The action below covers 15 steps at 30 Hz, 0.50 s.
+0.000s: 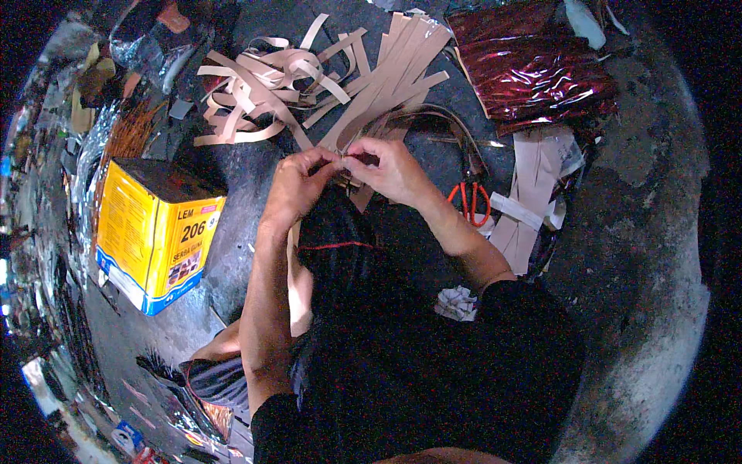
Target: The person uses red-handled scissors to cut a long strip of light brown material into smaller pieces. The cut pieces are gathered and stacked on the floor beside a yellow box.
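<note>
My left hand (297,185) and my right hand (390,170) meet at the fingertips over a dark floor, both pinched on a thin tan strip (354,161) that runs up toward a fan of long tan strips (394,77). A black cloth with a red line (340,247) lies under my wrists, across my lap. Exactly how the strip sits between the fingers is hidden.
A tangle of curled tan strips (259,85) lies at the upper left. A yellow square tin (158,228) stands at the left. Orange-handled scissors (469,203) lie right of my right wrist, beside pale strips (533,193). Shiny dark red foil sheets (533,62) are at the upper right.
</note>
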{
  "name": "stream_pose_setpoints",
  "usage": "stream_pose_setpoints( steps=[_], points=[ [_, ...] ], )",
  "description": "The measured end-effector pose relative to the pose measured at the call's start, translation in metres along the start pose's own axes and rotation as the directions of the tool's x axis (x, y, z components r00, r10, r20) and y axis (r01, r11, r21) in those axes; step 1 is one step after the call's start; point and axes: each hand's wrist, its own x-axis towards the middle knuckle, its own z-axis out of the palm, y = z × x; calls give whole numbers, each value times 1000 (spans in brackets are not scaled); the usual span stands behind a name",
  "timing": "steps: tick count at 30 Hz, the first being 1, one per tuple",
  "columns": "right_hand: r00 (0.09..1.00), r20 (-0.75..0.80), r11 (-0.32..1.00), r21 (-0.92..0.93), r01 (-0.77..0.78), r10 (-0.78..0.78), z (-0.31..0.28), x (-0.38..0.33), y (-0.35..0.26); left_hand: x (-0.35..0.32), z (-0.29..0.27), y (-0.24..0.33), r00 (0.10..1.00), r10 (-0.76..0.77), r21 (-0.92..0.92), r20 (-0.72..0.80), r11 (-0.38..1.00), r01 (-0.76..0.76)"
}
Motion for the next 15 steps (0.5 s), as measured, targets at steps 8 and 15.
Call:
stream_pose_setpoints(
  steps=[8, 15],
  points=[
    [964, -265, 1000, 19, -2, 7, 19, 1, 1, -1, 22, -13, 959, -149, -16, -240, 989, 149],
    [939, -99, 337, 941, -18, 328, -84, 26, 80, -101, -85, -13, 797, -214, 9, -565, 964, 265]
  ],
)
